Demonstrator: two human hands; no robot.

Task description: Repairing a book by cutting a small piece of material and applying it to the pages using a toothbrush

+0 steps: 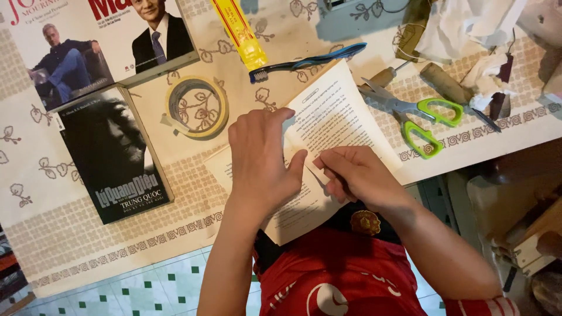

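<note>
Two bare hands met over a loose printed white paper page (pixel 328 126) that lay slanted on the desk (pixel 70 234), which was covered with a cream cloth patterned in brown flowers and bands; the page's lower end overhung the desk edge toward the person's red shirt (pixel 345 275). The left hand (pixel 260 161) lay palm down and flat on the page's left part, fingers spread and pressing, gripping nothing. The right hand (pixel 357 175) rested just beside it on the page's lower right part, its fingers curled and its fingertips pinched on the paper near a crease; thumb and left hand nearly touched. Above the page lay a blue-handled toothbrush (pixel 310 61), almost touching the page's upper corner, and a yellow flat packet (pixel 240 32). To the left of the hands sat a ring-shaped roll of clear adhesive tape (pixel 196 106), and beyond it a dark-covered paperback book (pixel 114 155) and two lighter books (pixel 99 41) overlapping. To the right of the page lay steel scissors with green handles (pixel 418 114), near two wooden-handled tools (pixel 445 82) and crumpled white paper scraps (pixel 468 29).
</note>
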